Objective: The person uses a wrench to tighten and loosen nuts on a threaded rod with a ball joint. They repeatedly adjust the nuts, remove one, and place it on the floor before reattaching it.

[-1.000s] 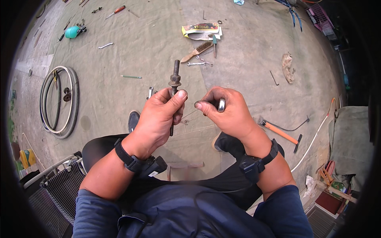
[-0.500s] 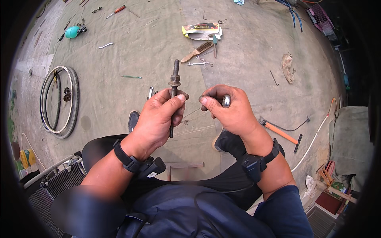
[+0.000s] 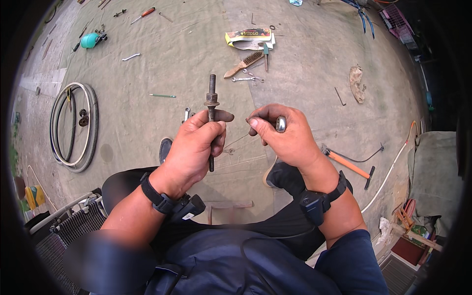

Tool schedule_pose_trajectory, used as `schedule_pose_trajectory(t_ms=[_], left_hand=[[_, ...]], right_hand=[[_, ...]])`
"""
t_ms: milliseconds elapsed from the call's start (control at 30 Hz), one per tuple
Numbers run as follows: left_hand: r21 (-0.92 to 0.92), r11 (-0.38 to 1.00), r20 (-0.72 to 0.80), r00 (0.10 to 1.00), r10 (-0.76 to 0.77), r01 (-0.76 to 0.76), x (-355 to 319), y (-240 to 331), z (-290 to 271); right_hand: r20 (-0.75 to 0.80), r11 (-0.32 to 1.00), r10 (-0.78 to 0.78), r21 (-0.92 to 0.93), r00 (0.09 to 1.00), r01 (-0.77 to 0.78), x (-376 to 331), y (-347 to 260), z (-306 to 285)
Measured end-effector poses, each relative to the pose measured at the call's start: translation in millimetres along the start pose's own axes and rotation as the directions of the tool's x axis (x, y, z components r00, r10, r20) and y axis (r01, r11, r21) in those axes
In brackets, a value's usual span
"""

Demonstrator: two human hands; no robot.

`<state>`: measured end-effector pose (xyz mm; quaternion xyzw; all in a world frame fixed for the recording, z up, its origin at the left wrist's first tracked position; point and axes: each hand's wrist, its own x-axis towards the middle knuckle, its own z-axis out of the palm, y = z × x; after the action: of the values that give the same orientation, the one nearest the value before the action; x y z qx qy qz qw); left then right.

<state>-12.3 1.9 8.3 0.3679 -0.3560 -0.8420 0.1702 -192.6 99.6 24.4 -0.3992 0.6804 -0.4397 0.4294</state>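
Note:
My left hand (image 3: 194, 140) is closed around a dark, threaded wheel axle (image 3: 212, 88), held nearly upright in front of me. A nut and a flared cone (image 3: 211, 100) sit on the axle above my thumb; its lower end sticks out below my fingers. My left index finger points to the right, behind the axle. To the right, apart from the axle, my right hand (image 3: 287, 132) is closed on a tool with a shiny rounded metal end (image 3: 280, 124). Most of that tool is hidden in the palm. Its thumb and index fingertips are pinched together; anything between them is too small to make out.
On the floor cloth lie a wire brush (image 3: 244, 65), wrenches (image 3: 247, 77), a green pencil-like stick (image 3: 162, 95) and a red screwdriver (image 3: 143, 14). Tyres (image 3: 92, 132) lie at left. An orange-bodied hand pump (image 3: 349, 164) rests at right, near a white hose (image 3: 388, 179).
The axle has shifted slightly left and turned more upright in my left hand. My left index finger has stretched out to the right. My right hand has hardly moved.

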Motion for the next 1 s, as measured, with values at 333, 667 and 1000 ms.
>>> schedule_pose_trajectory(t_ms=[333, 667, 1000], left_hand=[[-0.009, 0.960, -0.148, 0.950, 0.275, -0.280, 5.2, 37.0, -27.0], [0.140, 0.893, -0.257, 0.855, 0.450, -0.428, 7.2, 51.2, -52.7], [0.214, 0.878, -0.251, 0.844, 0.473, -0.429, 4.3, 53.0, -52.9]], right_hand=[[-0.200, 0.966, 0.081, 0.256, 0.976, -0.028, 5.3, 1.9, -22.8], [-0.310, 0.907, 0.065, 0.416, 0.949, 0.074, 14.3, 14.3, -44.6], [-0.294, 0.908, 0.056, 0.412, 0.954, 0.074, 18.4, 17.6, -44.2]])
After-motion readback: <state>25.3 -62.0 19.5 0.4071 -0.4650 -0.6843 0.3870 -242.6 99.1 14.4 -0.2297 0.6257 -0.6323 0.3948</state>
